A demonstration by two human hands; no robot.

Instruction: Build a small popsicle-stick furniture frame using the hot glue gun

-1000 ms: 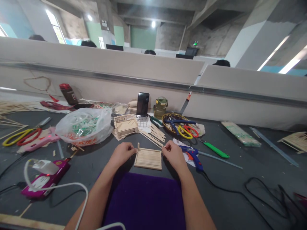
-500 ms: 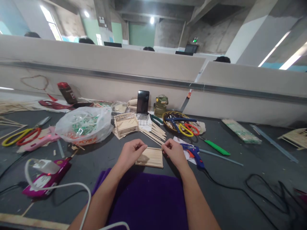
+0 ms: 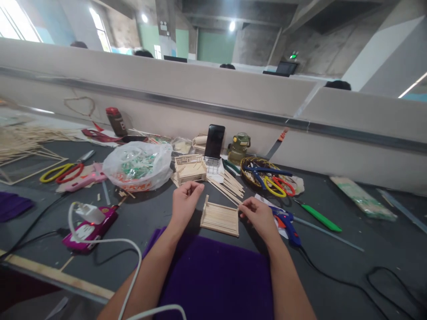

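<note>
I'm watching a slatted wooden panel (image 3: 219, 218) that is lying flat on the dark table (image 3: 320, 275), in front of the person, with a short post (image 3: 206, 201) standing at its far left corner. The right hand (image 3: 260, 217) is reaching to the panel's far right corner; its thumb and finger are closing narrowly there, but I'm not managing to tell whether they are pinching anything or only touching the edge. The left hand (image 3: 184, 203) is hovering just left of the post, apart from the panel, its fingers curling close to the thumb; the curl is hiding the pads, so I can't tell whether it is holding something. Purple cloth (image 3: 216, 280) is lying below the panel, the bottom edge of my view cutting it off. The right hand and wrist are partly covering the white paper under the blue glue gun (image 3: 291, 227).

Beyond the panel, loose sticks (image 3: 231, 184) are fanning out beside a small wooden model (image 3: 191, 170). A wicker basket (image 3: 246, 176) is holding blue-handled pliers (image 3: 271, 171) and scissors with yellow and red handles (image 3: 275, 186), which are hiding much of its contents. A plastic bag (image 3: 156, 175) is holding green and white scraps (image 3: 136, 163); a clear box (image 3: 182, 146) behind is containing something pale I'm not making out.
</note>
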